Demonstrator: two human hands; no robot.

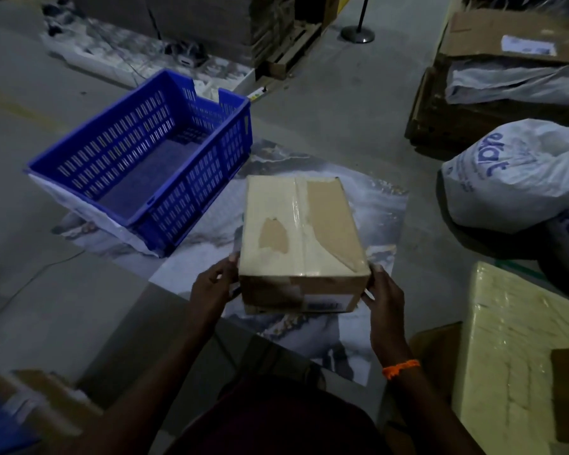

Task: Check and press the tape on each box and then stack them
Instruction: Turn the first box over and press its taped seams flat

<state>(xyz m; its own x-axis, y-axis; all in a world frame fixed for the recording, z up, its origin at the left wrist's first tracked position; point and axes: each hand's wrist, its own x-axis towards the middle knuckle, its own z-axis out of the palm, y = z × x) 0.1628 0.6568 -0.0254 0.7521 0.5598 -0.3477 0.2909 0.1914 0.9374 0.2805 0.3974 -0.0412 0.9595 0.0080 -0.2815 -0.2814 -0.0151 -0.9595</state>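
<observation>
A cardboard box (301, 238) sits in the middle of the view over a marble-patterned sheet (381, 205). Clear tape (298, 211) runs lengthwise down its top, and patches of the paper skin are torn off beside it. My left hand (212, 285) grips the box's near left corner. My right hand (383, 297), with an orange band on the wrist, grips the near right corner. A white label shows on the box's near side. Whether the box rests on the sheet or is lifted slightly is unclear.
An empty blue slotted crate (138, 165) stands to the left. White printed sacks (519, 172) lie at the right, a plastic-wrapped pale box (519, 349) at the near right, cardboard cartons (506, 37) at the back right, another box (30, 402) near left.
</observation>
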